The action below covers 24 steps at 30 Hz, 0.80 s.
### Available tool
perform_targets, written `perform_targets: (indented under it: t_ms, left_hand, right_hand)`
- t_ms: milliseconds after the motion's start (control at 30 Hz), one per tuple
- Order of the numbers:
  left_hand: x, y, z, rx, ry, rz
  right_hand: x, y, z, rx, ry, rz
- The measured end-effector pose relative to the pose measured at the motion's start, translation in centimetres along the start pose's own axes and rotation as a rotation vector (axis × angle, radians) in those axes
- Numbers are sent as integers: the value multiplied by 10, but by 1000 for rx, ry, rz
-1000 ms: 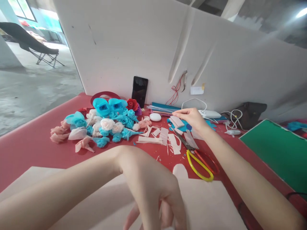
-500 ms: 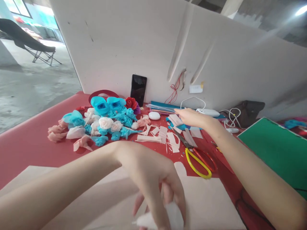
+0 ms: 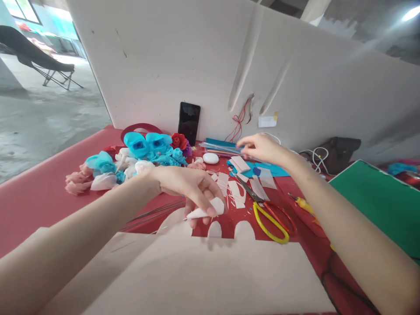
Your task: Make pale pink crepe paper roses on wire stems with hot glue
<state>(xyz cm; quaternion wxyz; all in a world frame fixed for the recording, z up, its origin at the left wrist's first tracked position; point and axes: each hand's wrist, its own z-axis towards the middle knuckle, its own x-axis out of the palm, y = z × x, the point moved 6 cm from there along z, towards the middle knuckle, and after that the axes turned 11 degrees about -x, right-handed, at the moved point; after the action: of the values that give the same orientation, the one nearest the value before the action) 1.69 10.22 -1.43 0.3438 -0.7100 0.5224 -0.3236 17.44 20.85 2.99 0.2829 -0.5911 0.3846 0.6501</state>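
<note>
My left hand pinches a pale rolled paper bud, cone-shaped, with a thin wire running down to the left from its tip. Below it, rounded pale paper petals lie at the top edge of a large pale sheet. Further back, my right hand hovers over flat strips of material, its fingers loosely apart and nothing visible in them. Just under that hand are a small stack of cut pale paper and blue paper.
Yellow-and-red-handled scissors lie right of the petals. A heap of blue, white and pink paper flowers is at left. A phone leans on the panel. A yellow-handled tool and green board are at right.
My left hand has lifted the paper bud up and away from the front edge. My right hand has risen a little off the paper stack, its fingers spreading.
</note>
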Motion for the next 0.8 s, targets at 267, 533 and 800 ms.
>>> perform_targets:
  t_ms: [267, 533, 800]
  left_hand:
    - [-24, -6, -16, 142, -186, -33]
    - [-45, -16, -36, 342, -420, -165]
    - [-55, -22, -40, 511, -617, -332]
  right_hand:
    - [6, 10, -7, -1, 154, 252]
    - [-12, -1, -10, 150, -154, 375]
    - [-20, 9, -23, 89, -465, 588]
